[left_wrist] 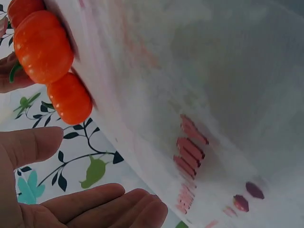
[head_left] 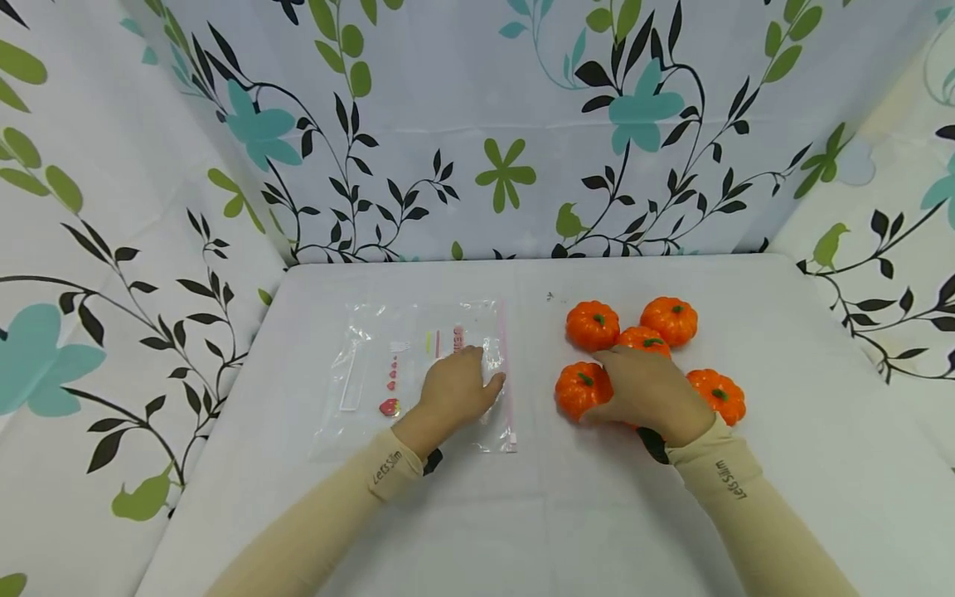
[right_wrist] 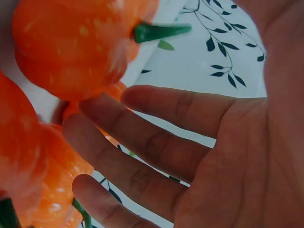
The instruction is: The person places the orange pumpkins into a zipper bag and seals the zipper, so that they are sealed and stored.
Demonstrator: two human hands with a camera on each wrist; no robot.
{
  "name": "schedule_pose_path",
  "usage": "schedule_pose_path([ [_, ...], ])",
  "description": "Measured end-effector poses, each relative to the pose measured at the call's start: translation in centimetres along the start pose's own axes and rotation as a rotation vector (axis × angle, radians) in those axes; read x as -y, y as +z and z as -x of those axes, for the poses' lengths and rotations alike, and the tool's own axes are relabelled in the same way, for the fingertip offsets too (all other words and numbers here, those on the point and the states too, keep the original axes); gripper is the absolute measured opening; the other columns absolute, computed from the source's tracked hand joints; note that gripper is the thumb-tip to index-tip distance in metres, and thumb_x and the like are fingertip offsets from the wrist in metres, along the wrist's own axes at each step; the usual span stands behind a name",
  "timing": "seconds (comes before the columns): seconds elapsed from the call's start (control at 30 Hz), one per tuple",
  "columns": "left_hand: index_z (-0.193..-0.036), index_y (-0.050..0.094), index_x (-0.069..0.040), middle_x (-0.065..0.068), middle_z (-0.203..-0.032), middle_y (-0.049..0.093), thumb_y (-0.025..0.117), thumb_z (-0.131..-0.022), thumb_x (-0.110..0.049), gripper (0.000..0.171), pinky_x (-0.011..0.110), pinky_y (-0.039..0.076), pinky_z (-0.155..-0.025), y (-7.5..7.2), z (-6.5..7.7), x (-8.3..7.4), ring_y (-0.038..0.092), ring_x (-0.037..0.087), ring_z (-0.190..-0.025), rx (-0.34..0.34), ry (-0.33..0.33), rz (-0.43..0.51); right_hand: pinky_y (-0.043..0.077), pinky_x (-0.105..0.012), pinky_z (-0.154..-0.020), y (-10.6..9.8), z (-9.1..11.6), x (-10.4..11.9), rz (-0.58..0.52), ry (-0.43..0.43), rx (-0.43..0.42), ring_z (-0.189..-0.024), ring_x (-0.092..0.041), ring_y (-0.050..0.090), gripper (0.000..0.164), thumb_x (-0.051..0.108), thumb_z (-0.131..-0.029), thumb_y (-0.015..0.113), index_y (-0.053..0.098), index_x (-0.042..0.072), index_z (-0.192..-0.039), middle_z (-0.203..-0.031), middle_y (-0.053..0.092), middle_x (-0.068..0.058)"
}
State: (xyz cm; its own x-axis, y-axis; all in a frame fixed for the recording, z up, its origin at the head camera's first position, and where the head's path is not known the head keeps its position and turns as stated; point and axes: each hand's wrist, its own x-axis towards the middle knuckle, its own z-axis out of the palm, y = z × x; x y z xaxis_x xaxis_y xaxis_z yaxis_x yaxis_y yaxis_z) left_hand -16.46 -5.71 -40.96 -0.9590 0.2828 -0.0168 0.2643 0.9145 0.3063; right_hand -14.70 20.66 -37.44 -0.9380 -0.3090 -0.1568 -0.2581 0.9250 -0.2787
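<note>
My left hand [head_left: 457, 386] is over a clear zip plastic bag [head_left: 425, 431] lying flat on the table. Its fingers are extended and the thumb stands apart in the left wrist view, with nothing between them. Printed red designs [head_left: 392, 377] show on the bag. Several small orange pumpkins [head_left: 593, 325] with green stems are grouped on the right. My right hand [head_left: 647, 391] reaches in among them, beside the front-left pumpkin [head_left: 578, 390]. In the right wrist view its fingers are spread and nearly straight, fingertips right at a pumpkin [right_wrist: 71, 52]. The right hand partly hides the pumpkins behind it.
A white cloth covers the table [head_left: 515, 514]. Behind and at both sides hangs a curtain [head_left: 448, 99] patterned with leaves, flowers and birds. One pumpkin [head_left: 718, 396] sits to the right of the right hand, and another [head_left: 669, 322] lies at the back.
</note>
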Motion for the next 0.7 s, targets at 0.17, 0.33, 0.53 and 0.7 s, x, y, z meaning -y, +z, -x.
schedule_pose_path([
  [0.17, -0.094, 0.07, 0.002, 0.012, -0.093, 0.069, 0.065, -0.094, -0.038, 0.04, 0.043, 0.056, -0.062, 1.0, 0.3, -0.8, 0.069, 0.03, -0.077, 0.005, 0.003, -0.055, 0.054, -0.051, -0.085, 0.3, 0.0, 0.0, 0.04, -0.009, -0.025, -0.097, -0.031, 0.063, 0.077, 0.044, -0.066, 0.091, 0.066, 0.004, -0.126, -0.114, 0.067, -0.014],
  [0.33, -0.062, 0.059, -0.008, 0.008, -0.082, 0.067, 0.068, -0.092, -0.038, 0.043, 0.037, 0.052, -0.05, 1.9, 0.3, -1.6, 0.062, 0.022, -0.061, -0.011, 0.051, -0.112, 0.056, -0.051, -0.08, 0.6, -0.1, -0.1, 0.105, -0.037, -0.051, -0.092, -0.033, 0.064, 0.074, 0.037, -0.069, 0.09, 0.062, 0.0, -0.127, -0.112, 0.066, -0.017],
  [0.53, -0.059, 0.06, -0.009, 0.011, -0.089, 0.071, 0.069, -0.091, -0.042, 0.046, 0.04, 0.056, -0.056, 3.2, -0.1, -2.0, 0.065, 0.022, -0.063, -0.002, 0.092, -0.221, 0.057, -0.051, -0.075, 1.2, -0.3, -0.4, 0.124, -0.045, -0.055, -0.085, -0.033, 0.064, 0.081, 0.034, -0.069, 0.091, 0.056, -0.001, -0.133, -0.11, 0.067, -0.018],
  [0.7, -0.061, 0.063, -0.007, 0.007, -0.074, 0.063, 0.069, -0.084, -0.029, 0.032, 0.041, 0.056, -0.054, 3.7, -0.2, -2.1, 0.061, 0.019, -0.058, -0.031, 0.114, -0.261, 0.057, -0.05, -0.074, 1.6, -0.4, -0.4, 0.113, -0.058, -0.051, -0.084, -0.032, 0.064, 0.082, 0.035, -0.069, 0.09, 0.056, 0.001, -0.135, -0.111, 0.065, -0.018],
])
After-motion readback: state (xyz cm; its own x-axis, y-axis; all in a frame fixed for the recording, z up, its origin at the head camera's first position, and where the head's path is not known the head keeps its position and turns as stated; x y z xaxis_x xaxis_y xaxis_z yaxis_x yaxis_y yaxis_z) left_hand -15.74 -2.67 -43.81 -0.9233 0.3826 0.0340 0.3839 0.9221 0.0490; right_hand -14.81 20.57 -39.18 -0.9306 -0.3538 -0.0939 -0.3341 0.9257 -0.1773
